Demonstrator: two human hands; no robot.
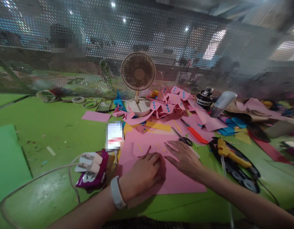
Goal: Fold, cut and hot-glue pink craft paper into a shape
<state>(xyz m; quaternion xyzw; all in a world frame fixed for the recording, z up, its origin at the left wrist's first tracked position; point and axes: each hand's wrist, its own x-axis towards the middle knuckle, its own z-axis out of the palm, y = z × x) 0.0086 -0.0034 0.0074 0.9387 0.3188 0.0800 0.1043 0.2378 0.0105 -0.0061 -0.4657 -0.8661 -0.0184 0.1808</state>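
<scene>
A large pink paper sheet [182, 184] lies on the green table in front of me. My left hand [142, 173], with a white band on its wrist, rests on the sheet with fingers curled down against it. My right hand [184, 157] lies flat on the sheet just to the right, fingers stretched out and pressing the paper. A smaller pink piece with little yellow dots [148, 147] sits just beyond the fingertips. Black-handled scissors [184, 138] lie right behind my right hand.
A small desk fan [138, 82] stands at the back amid a pile of pink cut paper [173, 106]. A yellow glue gun [230, 154] lies at right, an orange knife [196, 133] nearby. A phone [115, 135], a purple power strip with white plugs [92, 170] and tape rolls [45, 95] sit left.
</scene>
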